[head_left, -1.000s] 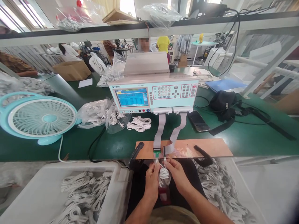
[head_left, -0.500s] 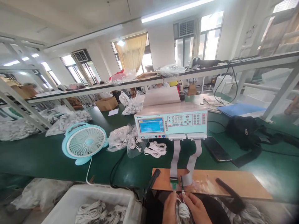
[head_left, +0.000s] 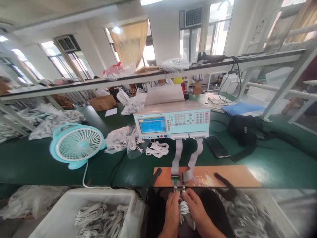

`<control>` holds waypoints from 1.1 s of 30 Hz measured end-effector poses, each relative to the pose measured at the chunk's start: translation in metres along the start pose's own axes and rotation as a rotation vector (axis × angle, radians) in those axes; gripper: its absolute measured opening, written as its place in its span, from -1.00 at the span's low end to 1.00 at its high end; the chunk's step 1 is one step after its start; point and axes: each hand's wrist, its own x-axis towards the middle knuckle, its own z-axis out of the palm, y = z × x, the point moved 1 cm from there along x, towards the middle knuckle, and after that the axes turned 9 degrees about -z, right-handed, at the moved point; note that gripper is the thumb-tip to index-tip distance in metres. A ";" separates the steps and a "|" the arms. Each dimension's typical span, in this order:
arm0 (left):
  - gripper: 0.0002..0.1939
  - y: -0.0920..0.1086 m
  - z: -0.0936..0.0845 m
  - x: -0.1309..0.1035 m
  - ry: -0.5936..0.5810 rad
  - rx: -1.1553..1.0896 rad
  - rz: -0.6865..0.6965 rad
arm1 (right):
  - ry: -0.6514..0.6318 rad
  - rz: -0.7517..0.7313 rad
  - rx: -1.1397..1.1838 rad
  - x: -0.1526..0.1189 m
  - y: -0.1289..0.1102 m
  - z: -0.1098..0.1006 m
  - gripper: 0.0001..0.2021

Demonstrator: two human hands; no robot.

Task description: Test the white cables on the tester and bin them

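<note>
My left hand (head_left: pixel 171 208) pinches one end of a white coiled cable (head_left: pixel 184 208) where it meets a small green circuit board (head_left: pixel 175 182). Beside it my right hand (head_left: pixel 197 209) pinches the cable's other end, against a dark connector (head_left: pixel 182 178). The coil hangs between both palms. Whether the plugs are fully seated I cannot tell. Two grey ribbon cables, a left one (head_left: pixel 177 156) and a right one (head_left: pixel 195 157), run from these fittings up to a light-blue cable tester (head_left: pixel 170 121) with a lit screen.
A wooden board (head_left: pixel 237 175) lies along the bench edge under the ribbon cables. At lower left a white bin (head_left: pixel 131 198) holds several coiled cables. A blue fan (head_left: pixel 79 144), bagged cables (head_left: pixel 119 138), a loose white cable coil (head_left: pixel 157 149) and a phone (head_left: pixel 218 147) rest on the green bench.
The view has tilted down and shifted, so the bench things sit higher and further left. Both hands still grip the cable ends at the fittings.
</note>
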 end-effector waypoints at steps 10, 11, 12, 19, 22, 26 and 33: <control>-0.61 -0.002 -0.024 -0.035 -0.346 -0.188 -0.540 | -0.047 0.047 -0.815 -0.036 -0.045 -0.163 -0.84; -0.62 -0.003 -0.025 -0.035 -0.368 -0.205 -0.565 | -0.046 -0.019 -0.992 -0.040 -0.049 -0.174 -0.87; -0.62 -0.004 -0.023 -0.035 -0.385 -0.212 -0.588 | -0.058 -0.086 -1.122 -0.044 -0.052 -0.178 -0.88; -0.49 -0.012 0.001 -0.040 -0.474 0.003 -0.560 | -0.638 -0.435 -1.099 -0.058 -0.057 -0.065 -0.66; -0.52 -0.004 -0.001 -0.044 -0.449 0.108 -0.465 | -0.694 -0.495 -0.946 -0.051 -0.052 -0.042 -0.70; -0.51 0.006 -0.015 -0.047 -0.586 0.171 -0.358 | -0.565 -0.365 -0.575 -0.044 -0.044 -0.053 -0.82; -0.80 -0.003 -0.030 -0.041 -0.490 0.278 -0.038 | -0.454 -0.022 -0.180 -0.051 -0.029 -0.062 -0.70</control>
